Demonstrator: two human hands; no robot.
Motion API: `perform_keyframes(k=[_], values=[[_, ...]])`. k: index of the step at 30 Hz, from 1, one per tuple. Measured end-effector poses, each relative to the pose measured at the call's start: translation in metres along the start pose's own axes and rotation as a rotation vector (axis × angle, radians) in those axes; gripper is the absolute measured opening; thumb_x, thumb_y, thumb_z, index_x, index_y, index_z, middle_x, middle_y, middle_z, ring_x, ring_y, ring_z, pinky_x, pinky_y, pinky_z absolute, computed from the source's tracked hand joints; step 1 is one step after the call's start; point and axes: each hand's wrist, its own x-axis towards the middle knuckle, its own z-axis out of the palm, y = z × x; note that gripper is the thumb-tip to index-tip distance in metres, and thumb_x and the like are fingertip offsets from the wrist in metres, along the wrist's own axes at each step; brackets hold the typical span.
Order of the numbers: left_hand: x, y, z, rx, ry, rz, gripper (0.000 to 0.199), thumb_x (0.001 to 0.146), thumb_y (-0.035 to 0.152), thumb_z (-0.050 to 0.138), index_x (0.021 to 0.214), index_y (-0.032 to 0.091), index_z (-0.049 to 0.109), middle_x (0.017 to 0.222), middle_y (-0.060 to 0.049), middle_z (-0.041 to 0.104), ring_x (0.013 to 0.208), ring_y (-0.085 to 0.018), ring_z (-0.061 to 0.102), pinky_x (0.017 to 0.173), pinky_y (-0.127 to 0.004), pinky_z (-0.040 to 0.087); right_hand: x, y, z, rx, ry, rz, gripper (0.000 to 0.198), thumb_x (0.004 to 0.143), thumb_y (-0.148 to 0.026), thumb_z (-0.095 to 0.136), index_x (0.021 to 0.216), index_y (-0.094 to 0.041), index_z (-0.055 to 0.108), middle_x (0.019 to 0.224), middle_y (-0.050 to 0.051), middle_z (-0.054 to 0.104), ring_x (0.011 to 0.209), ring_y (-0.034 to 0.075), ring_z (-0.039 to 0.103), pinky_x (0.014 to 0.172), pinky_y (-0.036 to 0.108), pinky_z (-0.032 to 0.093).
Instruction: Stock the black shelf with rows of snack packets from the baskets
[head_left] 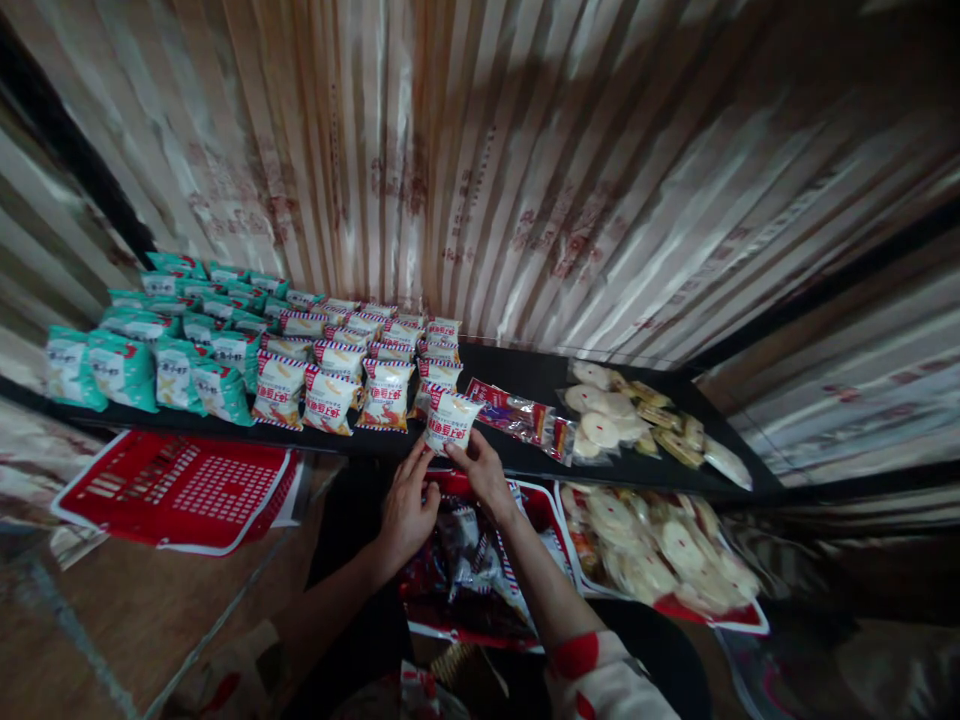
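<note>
A small white snack bag (452,418) with red lettering stands upright at the front edge of the black shelf (517,366). My right hand (481,472) pinches its lower right side. Fingertips of my left hand (411,505) are closed at its lower left corner. Rows of similar white snack bags (386,392) stand just left of it. Flat packets in red and purple wrappers (517,415) lie to its right. Below my hands, a red basket (551,500) holds more bags, partly hidden by my forearms.
Teal snack bags (124,370) fill the shelf's left end. Clear packs of pale round discs (604,418) lie on its right part. Another basket (750,622) with similar packs stands at right. A red perforated basket (225,490) is at left. A pleated curtain (420,150) hangs behind.
</note>
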Motion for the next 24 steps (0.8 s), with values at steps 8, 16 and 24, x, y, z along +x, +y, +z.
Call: perform_keyframes(k=[8,16,24], values=[[0.019,-0.014,0.005,0.102,0.014,0.046,0.052,0.078,0.010,0.041,0.129,0.014,0.046,0.141,-0.012,0.042,0.130,-0.022,0.039,0.108,-0.043,0.035,0.020,0.005,0.009,-0.102,0.051,-0.033,0.050,0.067,-0.042,0.068,0.112,-0.019,0.062,0.101,0.006,0.069,0.094,0.024,0.062,0.088,0.038,0.047],[0.017,-0.015,0.008,0.124,0.046,0.081,0.054,0.078,0.008,0.041,0.131,0.016,0.044,0.143,-0.010,0.039,0.132,-0.021,0.036,0.109,-0.042,0.035,0.025,0.013,0.008,-0.227,0.081,-0.076,0.050,0.071,-0.041,0.065,0.117,-0.022,0.060,0.104,0.005,0.067,0.100,0.025,0.058,0.090,0.039,0.045],[0.019,-0.017,0.005,0.172,0.044,0.100,0.053,0.079,0.006,0.039,0.131,0.015,0.043,0.142,-0.011,0.039,0.131,-0.022,0.037,0.107,-0.043,0.037,0.024,0.015,0.014,-0.277,0.158,-0.091,0.061,0.070,-0.047,0.065,0.125,-0.020,0.054,0.120,0.009,0.059,0.109,0.026,0.054,0.097,0.042,0.041]])
